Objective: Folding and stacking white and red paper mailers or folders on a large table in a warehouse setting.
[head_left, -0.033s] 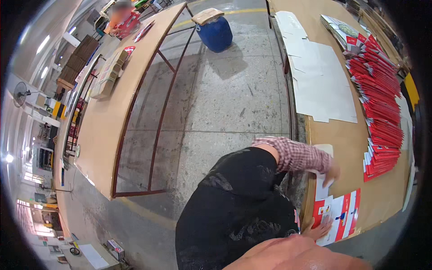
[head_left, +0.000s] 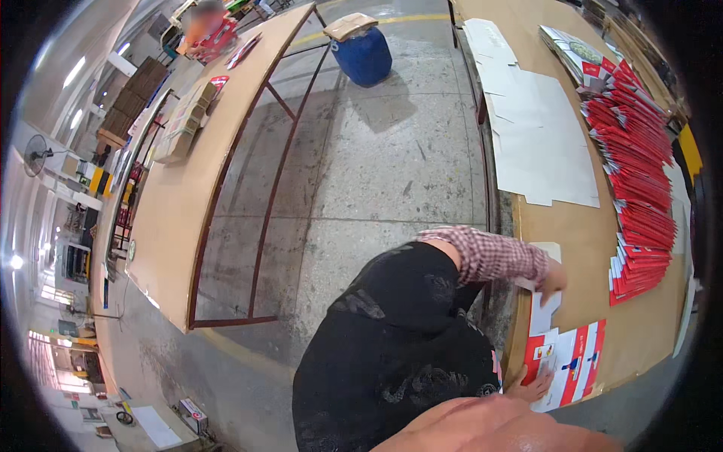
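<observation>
A flat red, white and blue printed card sheet (head_left: 586, 354) lies near the corner of the right-hand table, its narrow white flap (head_left: 541, 320) reaching away from me. My right hand (head_left: 533, 386) rests on the printed part, fingers stretched flat with the thumb apart. Over the flap is my left hand (head_left: 555, 280), coming out of a checked sleeve. Its fingers point down and are drawn together; whatever they hold, if anything, is hidden. Beneath the left wrist lies another white piece (head_left: 547, 248).
Folded red-and-white card pieces (head_left: 636, 188) form a long overlapping row on the table (head_left: 557, 222). White sheets (head_left: 538, 128) cover its far left side. Across the aisle stands another long table (head_left: 177, 233) with tied bundles (head_left: 181, 128). A blue drum (head_left: 363, 56) and a person (head_left: 211, 38) are farther off.
My left hand has shifted very slightly over the white flap, and its fingers are less blurred. My right hand stays flat on the printed sheet. The whole view has moved a little.
</observation>
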Motion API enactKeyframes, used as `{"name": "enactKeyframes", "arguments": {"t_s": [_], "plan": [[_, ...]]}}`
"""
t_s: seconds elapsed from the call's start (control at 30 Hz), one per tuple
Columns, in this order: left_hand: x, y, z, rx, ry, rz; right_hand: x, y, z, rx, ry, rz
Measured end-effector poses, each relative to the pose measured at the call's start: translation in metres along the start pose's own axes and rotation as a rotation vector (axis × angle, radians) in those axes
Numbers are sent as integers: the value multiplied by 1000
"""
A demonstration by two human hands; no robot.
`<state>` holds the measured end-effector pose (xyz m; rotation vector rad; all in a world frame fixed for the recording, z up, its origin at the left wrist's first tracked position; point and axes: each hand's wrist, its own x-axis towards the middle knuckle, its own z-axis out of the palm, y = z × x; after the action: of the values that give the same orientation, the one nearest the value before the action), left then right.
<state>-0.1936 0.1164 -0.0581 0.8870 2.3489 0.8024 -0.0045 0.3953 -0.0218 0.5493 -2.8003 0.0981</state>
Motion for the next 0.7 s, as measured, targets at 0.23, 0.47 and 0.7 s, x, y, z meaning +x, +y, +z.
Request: {"name": "enactKeyframes", "arguments": {"t_s": [0.23, 0.47, 0.7], "plan": [[-75, 46, 27, 31, 502, -274, 24, 6, 10, 632, -267, 322], [-87, 65, 68, 485, 557, -76, 83, -41, 10, 784, -83, -85], [-151, 54, 50, 948, 429, 471, 56, -25, 14, 738, -173, -330]]}}
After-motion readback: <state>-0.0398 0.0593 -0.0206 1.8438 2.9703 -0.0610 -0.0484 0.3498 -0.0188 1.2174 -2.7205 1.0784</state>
